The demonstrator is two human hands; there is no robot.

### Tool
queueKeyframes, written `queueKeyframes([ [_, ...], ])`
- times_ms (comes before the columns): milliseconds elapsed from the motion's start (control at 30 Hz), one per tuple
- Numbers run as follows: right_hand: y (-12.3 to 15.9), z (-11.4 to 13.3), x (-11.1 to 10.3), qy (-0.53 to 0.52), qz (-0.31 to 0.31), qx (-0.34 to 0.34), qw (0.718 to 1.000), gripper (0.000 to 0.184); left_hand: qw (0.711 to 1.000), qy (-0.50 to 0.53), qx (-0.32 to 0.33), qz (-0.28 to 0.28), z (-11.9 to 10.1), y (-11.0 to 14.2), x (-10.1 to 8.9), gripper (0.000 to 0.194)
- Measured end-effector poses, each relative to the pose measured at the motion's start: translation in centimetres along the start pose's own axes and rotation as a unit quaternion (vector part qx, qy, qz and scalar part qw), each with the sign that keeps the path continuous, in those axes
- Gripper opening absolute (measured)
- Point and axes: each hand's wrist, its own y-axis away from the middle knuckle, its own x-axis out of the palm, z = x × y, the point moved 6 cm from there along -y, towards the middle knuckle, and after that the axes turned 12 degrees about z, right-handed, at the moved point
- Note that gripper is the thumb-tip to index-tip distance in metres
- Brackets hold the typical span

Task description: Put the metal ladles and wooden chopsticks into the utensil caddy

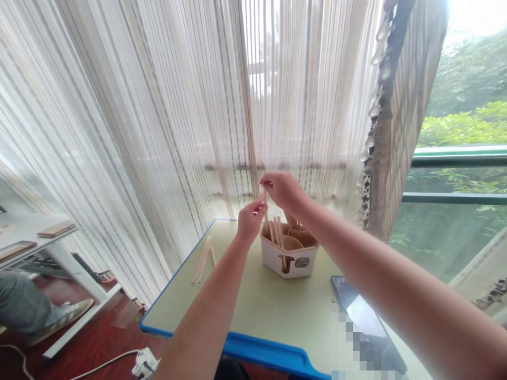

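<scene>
My left hand (250, 220) and my right hand (282, 190) are raised above a white cutlery holder (291, 257) on a pale green table (261, 301). Both pinch a thin wooden chopstick (265, 207) between their fingertips, held upright over the holder. The holder has several wooden chopsticks (277, 232) standing in it and a wooden spoon-shaped piece. A few loose chopsticks (203, 258) lie flat on the table to the left of my left arm.
A dark phone (366, 322) lies on the table at the right. The table has a blue rim (261, 353). String curtains hang behind it. Another person's leg and shoe (43, 311) and a white table (47, 237) are at the left; a power strip (143, 364) lies on the floor.
</scene>
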Motion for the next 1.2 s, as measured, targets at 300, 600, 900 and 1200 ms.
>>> queueKeyframes([
  [300, -1.5, -3.3, 2.8, -0.057, 0.094, 0.034, 0.993, 0.020, 0.978, -0.202, 0.029, 0.033, 1.5, -0.2, 0.5, 0.009],
  [600, -3.8, -2.7, 5.6, 0.080, 0.243, 0.073, 0.964, 0.021, 0.988, -0.151, 0.017, -0.005, 4.2, 1.3, 0.9, 0.013],
  [900, -5.3, -2.6, 8.3, 0.200, 0.308, 0.063, 0.928, 0.010, 0.989, -0.145, -0.015, 0.011, 5.6, 1.4, 1.6, 0.017],
  [1200, -4.1, 0.7, 6.3, 0.211, 0.206, 0.022, 0.955, 0.011, 0.981, -0.191, -0.034, 0.011, 5.5, 2.8, 0.1, 0.033],
])
